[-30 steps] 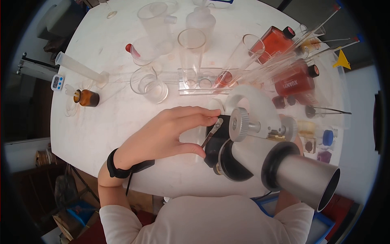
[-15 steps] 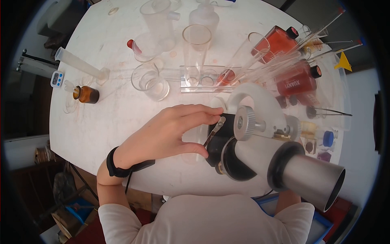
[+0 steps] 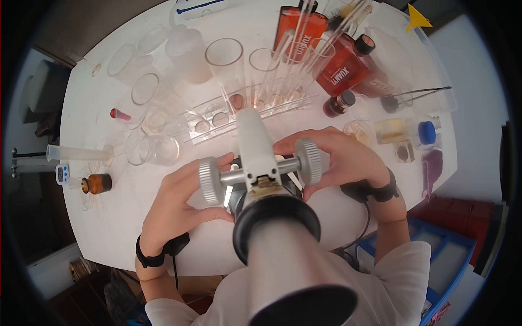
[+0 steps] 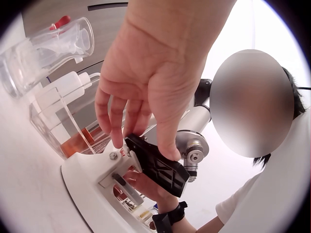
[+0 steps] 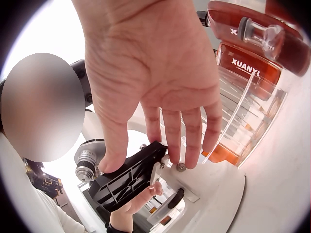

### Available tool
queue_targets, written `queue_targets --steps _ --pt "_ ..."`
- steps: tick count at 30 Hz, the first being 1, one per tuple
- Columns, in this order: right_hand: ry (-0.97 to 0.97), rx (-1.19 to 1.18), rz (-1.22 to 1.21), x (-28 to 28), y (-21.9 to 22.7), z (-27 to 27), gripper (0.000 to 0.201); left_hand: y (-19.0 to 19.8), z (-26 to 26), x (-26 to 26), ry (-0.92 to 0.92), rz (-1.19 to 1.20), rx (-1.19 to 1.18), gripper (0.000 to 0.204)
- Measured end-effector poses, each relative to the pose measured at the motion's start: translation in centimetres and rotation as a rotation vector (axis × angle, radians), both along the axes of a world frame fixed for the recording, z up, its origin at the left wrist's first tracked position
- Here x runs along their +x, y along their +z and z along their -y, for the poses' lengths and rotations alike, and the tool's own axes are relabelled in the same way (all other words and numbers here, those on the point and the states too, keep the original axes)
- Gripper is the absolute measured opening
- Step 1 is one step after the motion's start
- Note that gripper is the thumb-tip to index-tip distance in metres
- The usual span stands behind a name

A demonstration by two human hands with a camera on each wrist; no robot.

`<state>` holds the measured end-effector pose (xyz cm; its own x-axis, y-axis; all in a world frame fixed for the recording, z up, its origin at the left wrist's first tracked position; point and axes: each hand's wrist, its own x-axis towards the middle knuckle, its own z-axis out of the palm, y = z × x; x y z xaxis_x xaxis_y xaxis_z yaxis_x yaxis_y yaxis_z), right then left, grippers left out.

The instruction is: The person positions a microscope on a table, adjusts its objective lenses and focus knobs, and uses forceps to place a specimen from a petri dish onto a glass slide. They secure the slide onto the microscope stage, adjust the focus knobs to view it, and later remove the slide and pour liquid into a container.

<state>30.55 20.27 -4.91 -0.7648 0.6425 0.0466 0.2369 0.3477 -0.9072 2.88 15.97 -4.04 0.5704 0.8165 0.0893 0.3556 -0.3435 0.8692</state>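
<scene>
A white microscope stands before me, its silver eyepiece tube pointing toward my body. My left hand grips the left side of the black microscope stage, thumb on the near edge and fingers at the far edge. On the opposite side my right hand holds the stage the same way, as the right wrist view shows. Silver focus knobs lie between the hands in the head view. The microscope's tube and arm hide much of the stage there.
Behind the microscope a clear rack holds several tubes. A glass beaker, a brown bottle and a timer stand left. Red bottles, a small dark bottle and a blue-capped jar are at right.
The head view has shifted, bringing the microscope to the middle with its eyepiece toward me. My right hand, mostly hidden before, now shows at the stage. The left hand stays on the stage.
</scene>
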Motion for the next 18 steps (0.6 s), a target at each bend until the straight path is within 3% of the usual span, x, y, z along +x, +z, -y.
queue_targets --steps 2,3,4,8,10,11,13,16,18 --pt "0.005 0.016 -0.018 0.2 -0.3 -0.1 0.065 -0.8 0.0 -0.4 0.02 0.019 -0.021 0.063" --pt "0.037 0.028 -0.031 0.3 -0.4 -0.1 0.066 -0.8 -0.1 -0.4 -0.003 -0.026 0.111 0.05" --pt "0.019 0.03 -0.034 0.3 -0.3 0.0 0.066 -0.8 0.0 -0.4 -0.02 -0.029 0.113 0.05" --pt "0.037 0.072 -0.013 0.4 0.5 0.5 0.06 -1.2 0.3 -0.9 -0.011 -0.061 -0.133 0.062" --pt "0.029 0.109 0.002 0.4 0.4 0.5 0.056 -1.4 -0.1 -1.1 -0.065 -0.088 0.103 0.059" --pt "0.04 0.104 -0.026 0.5 0.1 0.4 0.055 -1.2 0.1 -1.1 -0.073 -0.091 0.103 0.059" --pt "0.045 0.102 -0.059 0.7 -0.3 0.4 0.054 0.9 0.6 0.0 0.063 -0.139 -0.068 0.049" --pt "0.043 0.16 -0.023 1.0 -0.8 0.1 0.052 0.5 0.5 -1.0 0.075 -0.154 -0.037 0.048" --pt "0.127 0.04 -0.091 1.0 -1.0 -0.2 0.051 -0.1 0.8 -1.4 0.094 -0.162 -0.008 0.048"
